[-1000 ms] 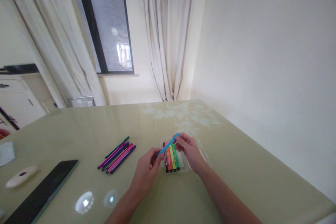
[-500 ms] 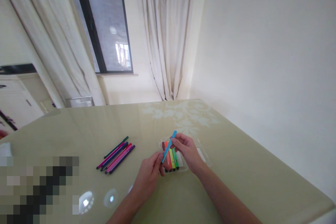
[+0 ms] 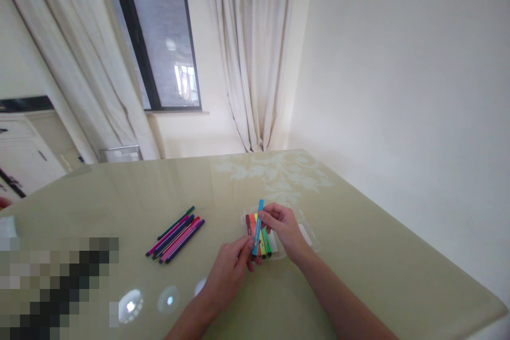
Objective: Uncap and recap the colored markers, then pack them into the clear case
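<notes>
A light blue marker [image 3: 258, 224] is pinched between my two hands, above a clear plastic case [image 3: 280, 256]. My left hand [image 3: 235, 261] grips its lower end, while my right hand [image 3: 282, 223] holds it nearer the top with thumb and fingers. The marker stands nearly upright in the view, leaning slightly right. In the case several markers lie side by side: dark red, orange, yellow and a green marker [image 3: 266, 241] among them. My hands and the blue marker cover part of this row.
Left of my hands, a loose group of markers [image 3: 177, 239] in dark green, purple, pink and navy lies slanted on the glossy table [image 3: 342, 287]. A wall [image 3: 406, 90] borders the table's right side. Curtains [image 3: 255, 53] hang beyond the far edge.
The blue marker has turned more upright, and its lower end has shifted right with my left hand. My right hand stays almost in place. The loose markers have not moved.
</notes>
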